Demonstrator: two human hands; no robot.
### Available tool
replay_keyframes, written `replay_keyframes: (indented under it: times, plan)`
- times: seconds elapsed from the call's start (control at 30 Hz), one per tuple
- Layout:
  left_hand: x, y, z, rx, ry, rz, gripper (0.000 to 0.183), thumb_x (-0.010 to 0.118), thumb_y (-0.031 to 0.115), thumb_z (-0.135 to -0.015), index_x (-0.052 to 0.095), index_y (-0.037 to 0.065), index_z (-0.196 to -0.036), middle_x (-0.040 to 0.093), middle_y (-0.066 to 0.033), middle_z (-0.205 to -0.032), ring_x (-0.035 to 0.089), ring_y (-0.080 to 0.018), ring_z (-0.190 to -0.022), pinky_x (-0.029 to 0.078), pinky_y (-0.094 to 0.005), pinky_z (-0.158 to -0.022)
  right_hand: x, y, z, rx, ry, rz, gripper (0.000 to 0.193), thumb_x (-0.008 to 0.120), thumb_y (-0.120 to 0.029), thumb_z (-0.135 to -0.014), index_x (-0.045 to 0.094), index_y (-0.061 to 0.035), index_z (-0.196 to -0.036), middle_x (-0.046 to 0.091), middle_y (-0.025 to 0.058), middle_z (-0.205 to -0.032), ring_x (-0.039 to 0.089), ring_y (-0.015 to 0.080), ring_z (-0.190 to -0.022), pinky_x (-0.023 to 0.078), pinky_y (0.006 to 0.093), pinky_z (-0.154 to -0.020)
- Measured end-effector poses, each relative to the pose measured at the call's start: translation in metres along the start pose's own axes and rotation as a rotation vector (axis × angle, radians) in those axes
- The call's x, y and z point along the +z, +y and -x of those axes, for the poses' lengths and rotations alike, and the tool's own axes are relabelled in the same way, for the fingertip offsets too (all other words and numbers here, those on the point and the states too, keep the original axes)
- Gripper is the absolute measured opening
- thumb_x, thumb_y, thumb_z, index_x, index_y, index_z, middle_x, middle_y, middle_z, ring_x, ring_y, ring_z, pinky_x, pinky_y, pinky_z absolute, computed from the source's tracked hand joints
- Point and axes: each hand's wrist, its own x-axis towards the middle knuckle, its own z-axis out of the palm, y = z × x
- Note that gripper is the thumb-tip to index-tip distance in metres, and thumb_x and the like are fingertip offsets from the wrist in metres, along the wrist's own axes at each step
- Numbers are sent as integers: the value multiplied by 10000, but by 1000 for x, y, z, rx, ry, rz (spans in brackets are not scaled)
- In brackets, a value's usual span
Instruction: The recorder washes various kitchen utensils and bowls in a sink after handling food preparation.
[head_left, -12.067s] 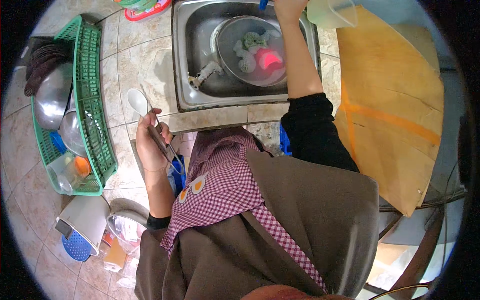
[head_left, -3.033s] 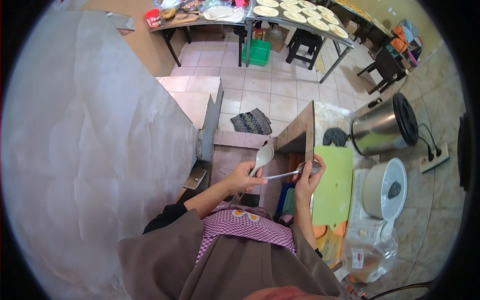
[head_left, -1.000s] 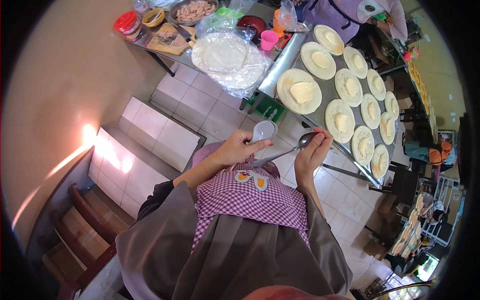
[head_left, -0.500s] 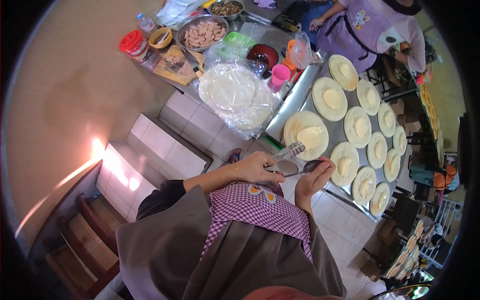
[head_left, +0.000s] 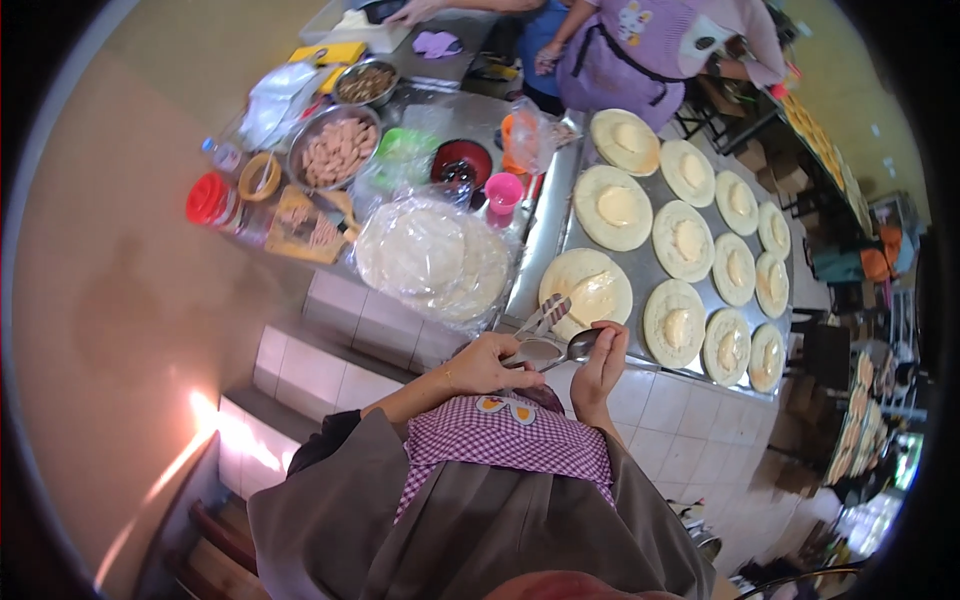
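Note:
At the near edge of the metal table, my left hand [head_left: 488,364] is closed around tongs with ridged tips [head_left: 553,313]. An oval, bowl-shaped piece [head_left: 535,352] also shows at its fingers; I cannot tell whether it belongs to the tongs. My right hand [head_left: 601,366] pinches a dark metal spoon [head_left: 584,346], its bowl beside the oval piece. Just beyond both hands lies a round flat dough sheet [head_left: 560,268] with a pale creamy smear [head_left: 597,294] on it. The tongs' tips overlap its near edge in view; touching cannot be told.
Several more dough rounds with creamy dollops cover the metal tray [head_left: 545,235]. To the left are stacked rounds in plastic [head_left: 425,250], a pink cup [head_left: 504,188], a bowl of sausages [head_left: 338,150] and a knife on a board [head_left: 295,225]. Another person in a purple apron [head_left: 620,75] stands across.
The view has shifted, so the table sits further left and lower. Both hands keep their tools, and the tongs' tips now overlap the nearest round's near edge. Another hand shows at the far side.

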Motion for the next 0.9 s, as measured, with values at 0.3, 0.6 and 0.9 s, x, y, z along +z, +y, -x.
replay_keyframes:
  times: [0.3, 0.6, 0.9]
  plan:
    - [5, 18, -39, 10, -268, -90, 124, 743, 99, -743, 642, 32, -718, 573, 49, -675, 497, -35, -626, 386, -207, -563, -41, 14, 4, 16, 223, 122, 229, 387, -164, -964, 539, -13, -881, 476, -16, -661, 405, 76, -593, 348, 221, -545]
    - [54, 17, -90, -49, -526, -53, 128, 733, 98, -762, 645, 17, -715, 582, 35, -677, 517, -38, -635, 397, -195, -550, -120, 42, 46, 278, 609, -52, 243, 418, -207, -965, 557, -25, -883, 374, -51, -582, 327, 35, -519, 253, 211, -463]
    - [165, 38, -140, 66, -839, -236, 142, 738, 98, -749, 629, 19, -704, 590, 16, -669, 517, -56, -649, 413, -215, -581, -188, 156, 144, 599, 728, 13, 202, 474, -214, -938, 531, -21, -930, 439, -17, -640, 402, 58, -552, 330, 215, -486]
